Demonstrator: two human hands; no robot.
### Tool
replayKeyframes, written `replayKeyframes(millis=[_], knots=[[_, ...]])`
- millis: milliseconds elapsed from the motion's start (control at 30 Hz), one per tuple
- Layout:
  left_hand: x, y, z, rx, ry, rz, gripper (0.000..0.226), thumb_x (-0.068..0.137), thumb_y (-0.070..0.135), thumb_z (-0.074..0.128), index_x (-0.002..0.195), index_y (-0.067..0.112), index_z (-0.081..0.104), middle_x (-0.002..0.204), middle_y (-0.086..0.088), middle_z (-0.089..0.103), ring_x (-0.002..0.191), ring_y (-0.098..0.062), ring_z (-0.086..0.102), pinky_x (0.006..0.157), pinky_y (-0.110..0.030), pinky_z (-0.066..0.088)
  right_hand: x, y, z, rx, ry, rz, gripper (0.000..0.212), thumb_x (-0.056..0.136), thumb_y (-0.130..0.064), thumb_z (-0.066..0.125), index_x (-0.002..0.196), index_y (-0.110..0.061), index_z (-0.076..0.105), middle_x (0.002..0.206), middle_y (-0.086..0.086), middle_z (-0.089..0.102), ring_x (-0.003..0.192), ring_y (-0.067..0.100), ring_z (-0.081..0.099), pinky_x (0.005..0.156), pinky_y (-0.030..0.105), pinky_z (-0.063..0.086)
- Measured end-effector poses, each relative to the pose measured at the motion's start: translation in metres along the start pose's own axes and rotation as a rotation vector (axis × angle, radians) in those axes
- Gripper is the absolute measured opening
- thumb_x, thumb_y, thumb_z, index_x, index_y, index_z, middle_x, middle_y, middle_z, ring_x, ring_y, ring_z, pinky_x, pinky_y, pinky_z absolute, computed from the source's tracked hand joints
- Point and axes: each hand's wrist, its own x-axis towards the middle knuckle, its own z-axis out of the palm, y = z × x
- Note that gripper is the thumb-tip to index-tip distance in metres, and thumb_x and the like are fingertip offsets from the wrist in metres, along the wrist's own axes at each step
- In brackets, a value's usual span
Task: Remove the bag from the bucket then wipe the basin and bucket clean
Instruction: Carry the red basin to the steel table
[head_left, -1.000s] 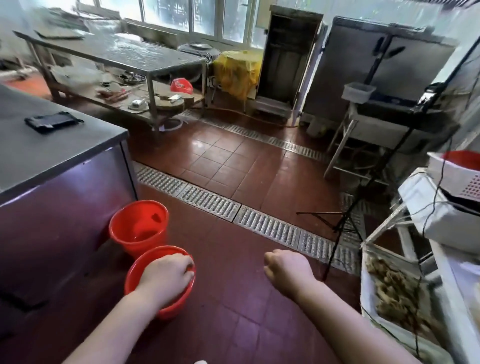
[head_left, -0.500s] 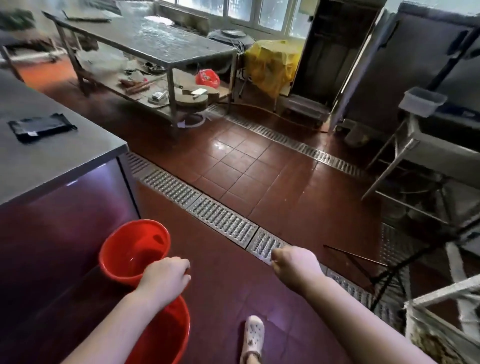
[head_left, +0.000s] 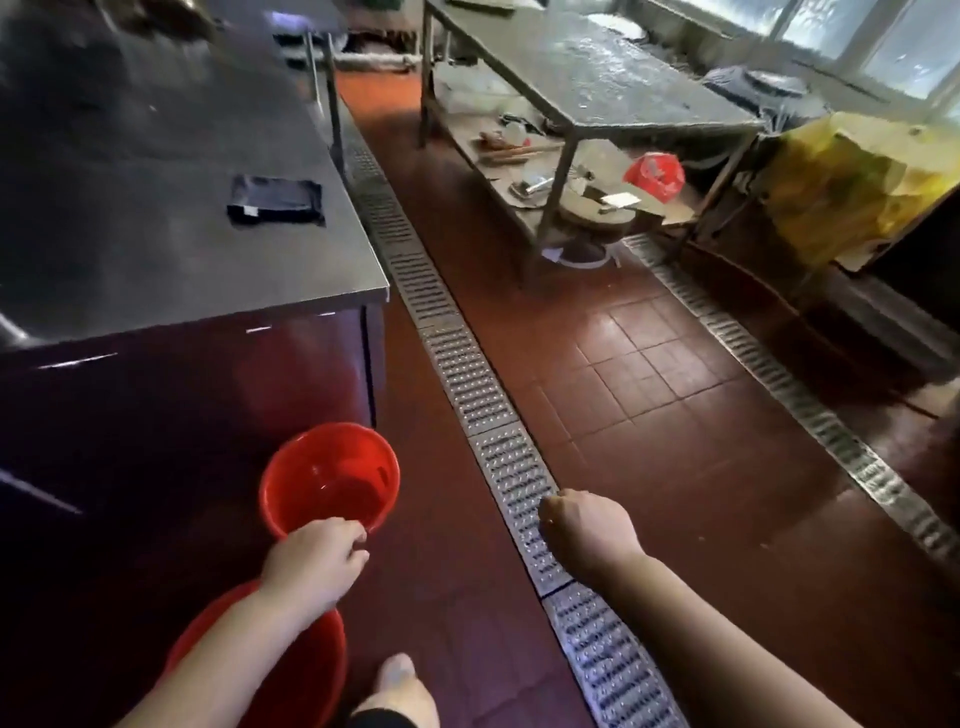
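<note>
Two red plastic vessels stand on the red tile floor beside a steel counter. The deeper one is the bucket (head_left: 332, 475); its inside looks wet and I see no bag in it. Nearer to me is the wider basin (head_left: 306, 670), partly hidden by my left forearm. My left hand (head_left: 317, 564) hovers over the gap between them, its curled fingers and thumb at the bucket's near rim; whether they grip the rim is unclear. My right hand (head_left: 584, 530) is a closed fist above the floor drain and holds nothing.
The steel counter (head_left: 156, 249) at left carries a dark folded cloth (head_left: 274, 200). A metal drain grate (head_left: 498, 467) runs along the floor past the bucket. A steel table (head_left: 597, 78) with a cluttered lower shelf stands behind. My foot (head_left: 397, 691) is beside the basin.
The view has swung left and downward. My left hand has left the basin's rim and moved forward to the bucket's near rim. My right fist stays over the drain.
</note>
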Motion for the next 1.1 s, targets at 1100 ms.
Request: replayKeyframes(millis=[1100], knots=[[0.230, -0.042, 0.115, -0.520, 0.039, -1.237, 0.027, 0.091, 0.032, 0.050, 0.116, 0.029, 0.060, 0.113, 0.005, 0.067, 0.104, -0.016, 0.063, 0.082, -0.026, 0.048, 0.531, -0.099, 0.039, -0.457, -0.448, -1.116, 0.033, 0.092, -0.033, 0.045, 0.122, -0.026, 0.056, 0.123, -0.002, 0.061, 0.110, 0.021, 0.060, 0.084, 0.032, 0.050]])
